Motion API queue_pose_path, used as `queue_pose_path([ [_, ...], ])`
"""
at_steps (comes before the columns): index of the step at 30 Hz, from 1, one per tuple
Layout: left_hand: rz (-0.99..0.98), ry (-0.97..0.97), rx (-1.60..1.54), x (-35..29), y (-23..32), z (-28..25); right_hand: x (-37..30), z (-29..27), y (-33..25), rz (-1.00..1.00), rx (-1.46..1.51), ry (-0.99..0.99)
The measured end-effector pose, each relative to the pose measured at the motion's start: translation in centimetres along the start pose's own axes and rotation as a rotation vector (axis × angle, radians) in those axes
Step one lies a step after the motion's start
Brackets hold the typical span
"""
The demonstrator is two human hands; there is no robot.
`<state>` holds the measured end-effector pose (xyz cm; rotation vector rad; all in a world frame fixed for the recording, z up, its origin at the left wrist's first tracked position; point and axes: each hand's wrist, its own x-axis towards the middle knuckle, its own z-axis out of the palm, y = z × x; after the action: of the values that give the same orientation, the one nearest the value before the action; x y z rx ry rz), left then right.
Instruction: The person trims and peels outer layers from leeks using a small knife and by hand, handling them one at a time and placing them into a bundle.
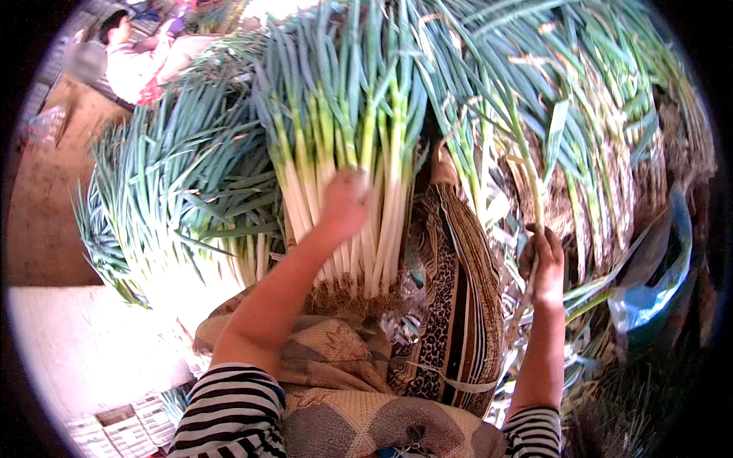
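Observation:
My right hand [544, 263] is closed around the pale lower stalk of a long green onion [536, 191], held roughly upright at the right. My left hand [343, 204], slightly blurred, is curled in front of a bunch of cleaned green onions [389, 229] with white stems, green tops and brown roots toward me. Its fingers are mostly hidden, so what they hold cannot be made out. A brown and black patterned cloth [458, 305] covers my leg, just right of that bunch.
Another pile of green onions [206, 168] lies at the left. Uncleaned, earthy green onions [611, 168] are heaped at the right, near a blue plastic bag [649, 301]. A person [149, 65] sits at the far left. A clear plastic bag [47, 124] lies at the left edge.

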<state>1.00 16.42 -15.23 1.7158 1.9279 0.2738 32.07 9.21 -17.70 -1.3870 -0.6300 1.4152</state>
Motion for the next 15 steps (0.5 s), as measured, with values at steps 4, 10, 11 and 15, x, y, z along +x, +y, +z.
queue_pose_path([
  [4, 0.242, -0.473, -0.422, -6.8, 7.8, -0.2, -3.5, 2.9, -4.8, -0.203, 0.026, -0.078],
  [10, 0.577, -0.833, -0.552, -15.5, 14.0, -0.1, -8.2, 7.7, -9.1, -0.482, 0.110, -0.179],
  [11, 0.583, -0.748, -0.588, -16.5, 14.2, -0.2, -9.3, 8.2, -10.3, -0.468, 0.149, -0.193],
  [15, 0.600, -0.557, -0.740, -17.7, 13.3, 1.4, -10.7, 9.5, -11.8, -0.677, 0.130, -0.125],
])
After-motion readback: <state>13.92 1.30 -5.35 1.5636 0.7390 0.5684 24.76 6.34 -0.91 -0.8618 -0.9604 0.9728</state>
